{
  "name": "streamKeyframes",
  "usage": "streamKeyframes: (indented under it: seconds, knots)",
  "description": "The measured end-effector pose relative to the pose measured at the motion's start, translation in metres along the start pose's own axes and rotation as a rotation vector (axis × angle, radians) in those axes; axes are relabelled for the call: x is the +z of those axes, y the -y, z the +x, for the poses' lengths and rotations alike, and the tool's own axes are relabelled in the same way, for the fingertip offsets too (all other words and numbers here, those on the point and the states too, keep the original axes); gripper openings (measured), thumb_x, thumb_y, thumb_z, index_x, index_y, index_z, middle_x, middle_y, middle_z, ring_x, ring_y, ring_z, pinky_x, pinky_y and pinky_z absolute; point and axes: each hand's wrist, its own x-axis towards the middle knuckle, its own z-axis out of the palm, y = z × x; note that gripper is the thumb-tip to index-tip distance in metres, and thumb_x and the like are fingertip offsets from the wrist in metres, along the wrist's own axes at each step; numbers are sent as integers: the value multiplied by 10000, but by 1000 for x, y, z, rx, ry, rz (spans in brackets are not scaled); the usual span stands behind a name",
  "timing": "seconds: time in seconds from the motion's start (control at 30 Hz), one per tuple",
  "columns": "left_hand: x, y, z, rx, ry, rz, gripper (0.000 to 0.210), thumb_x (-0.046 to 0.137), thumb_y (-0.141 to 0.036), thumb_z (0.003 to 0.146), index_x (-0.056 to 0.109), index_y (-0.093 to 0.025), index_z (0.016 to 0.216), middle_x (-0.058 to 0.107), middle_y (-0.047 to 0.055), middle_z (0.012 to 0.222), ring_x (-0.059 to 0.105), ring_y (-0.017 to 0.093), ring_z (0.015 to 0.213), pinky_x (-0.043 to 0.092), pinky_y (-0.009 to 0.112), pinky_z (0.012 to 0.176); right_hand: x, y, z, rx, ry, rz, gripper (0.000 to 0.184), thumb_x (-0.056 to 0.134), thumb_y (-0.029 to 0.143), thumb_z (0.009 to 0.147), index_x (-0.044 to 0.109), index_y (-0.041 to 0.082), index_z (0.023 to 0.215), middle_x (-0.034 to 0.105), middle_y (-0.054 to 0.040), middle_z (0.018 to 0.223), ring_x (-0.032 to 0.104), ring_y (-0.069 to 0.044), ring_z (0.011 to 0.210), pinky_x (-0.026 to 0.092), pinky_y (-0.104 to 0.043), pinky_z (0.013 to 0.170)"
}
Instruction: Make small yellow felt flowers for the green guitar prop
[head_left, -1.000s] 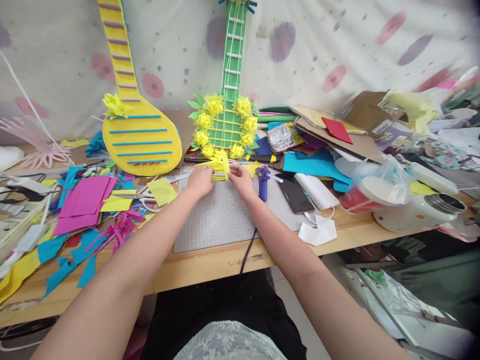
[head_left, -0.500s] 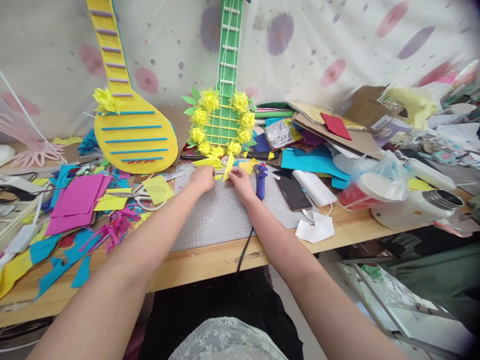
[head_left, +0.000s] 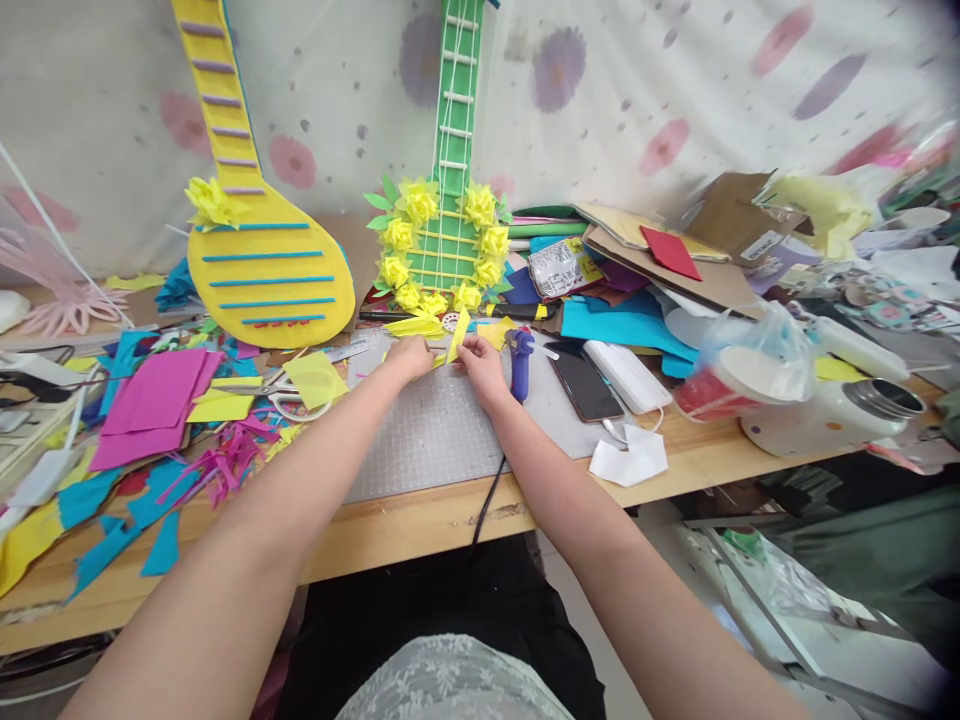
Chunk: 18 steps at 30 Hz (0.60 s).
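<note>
Over the far part of the grey cutting mat (head_left: 427, 440), my right hand (head_left: 484, 364) pinches a narrow yellow paper strip (head_left: 457, 336) that stands up at a slant. My left hand (head_left: 409, 358) is just left of it, fingers closed at a small piece of yellow paper (head_left: 439, 360); its exact grip is partly hidden. Behind the hands lie folded yellow paper pieces (head_left: 415, 325). A green paper guitar (head_left: 450, 235) ringed with yellow paper flowers leans upright at the back. Right of my right hand stands a blue-purple glue gun (head_left: 520, 365).
A yellow cardboard lute shape (head_left: 270, 265) leans at back left. Magenta sheets (head_left: 157, 405), scissors (head_left: 289, 395) and paper scraps cover the left side. On the right are a phone (head_left: 587, 382), a white power bank (head_left: 626, 375), a bagged cup (head_left: 739, 375) and a steel-mouthed flask (head_left: 825, 415).
My left hand has shifted slightly down and to the right, towards the strip. My right hand keeps its pinch on the strip, almost unmoved.
</note>
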Motion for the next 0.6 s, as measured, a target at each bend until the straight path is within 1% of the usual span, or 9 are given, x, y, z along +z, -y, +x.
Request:
streamKeyframes:
  seconds: [0.1, 0.23, 0.3, 0.37, 0.43, 0.47, 0.53, 0.57, 0.6]
  knots:
    - [0, -2, -5, 33, -10, 33, 298, 595, -361, 747, 664, -176, 971, 663, 134, 1122, 611, 255, 1034, 459, 306, 821, 1, 0, 0, 19, -10, -1, 45, 542, 172, 734, 499, 179, 744, 564, 56, 653, 548, -53, 534, 484, -187, 544]
    - [-3, -7, -13, -27, 34, 45, 311, 658, -341, 703, 657, -190, 975, 683, 122, 1079, 635, 235, 976, 463, 285, 771, 1, -2, 1, 21, -28, -11, 55, 543, 175, 727, 495, 181, 754, 565, 57, 655, 554, -56, 549, 474, -181, 540]
    - [-4, -7, -14, -48, 50, 8, 277, 668, -331, 694, 665, -192, 934, 696, 115, 1034, 645, 235, 942, 462, 288, 760, 1, -3, 2, 13, -26, -15, 72, 548, 180, 719, 491, 185, 763, 569, 56, 659, 560, -61, 558, 475, -185, 543]
    - [-4, -5, -12, -52, 18, -89, 194, 670, -312, 692, 671, -193, 845, 708, 96, 968, 648, 237, 912, 465, 298, 762, 0, -3, 1, 11, -24, -16, 91, 559, 198, 711, 484, 189, 763, 566, 58, 655, 560, -64, 559, 473, -189, 544]
    - [-2, -1, -11, -56, -68, -274, 114, 664, -285, 697, 658, -181, 744, 708, 75, 880, 646, 233, 878, 472, 306, 766, 0, -3, 0, 6, -19, -13, 113, 572, 236, 703, 482, 191, 753, 556, 60, 647, 555, -66, 556, 466, -193, 540]
    - [0, 1, -11, -63, -120, -413, 99, 662, -270, 699, 646, -173, 705, 703, 66, 835, 645, 226, 858, 479, 305, 763, 0, -2, 0, -4, -11, -10, 128, 579, 263, 698, 484, 192, 745, 551, 59, 644, 552, -69, 559, 461, -195, 538]
    - [7, 3, -14, -90, -191, -783, 101, 656, -243, 710, 627, -156, 669, 688, 48, 760, 644, 200, 810, 497, 291, 741, 0, -1, -2, -39, 19, -10, 170, 593, 322, 684, 493, 192, 729, 546, 53, 643, 548, -76, 575, 451, -201, 539]
    - [11, 3, -17, -122, -193, -1001, 104, 645, -239, 725, 625, -148, 677, 680, 40, 731, 645, 184, 773, 507, 283, 718, 0, -1, -3, -57, 37, -14, 192, 600, 349, 674, 499, 192, 720, 546, 49, 644, 545, -80, 584, 445, -204, 540]
    - [15, 3, -20, -154, -170, -1200, 102, 628, -234, 747, 627, -141, 704, 676, 36, 719, 646, 169, 738, 518, 282, 699, 1, 0, -5, -70, 56, -23, 214, 606, 374, 663, 503, 193, 712, 547, 46, 644, 541, -84, 590, 438, -208, 541]
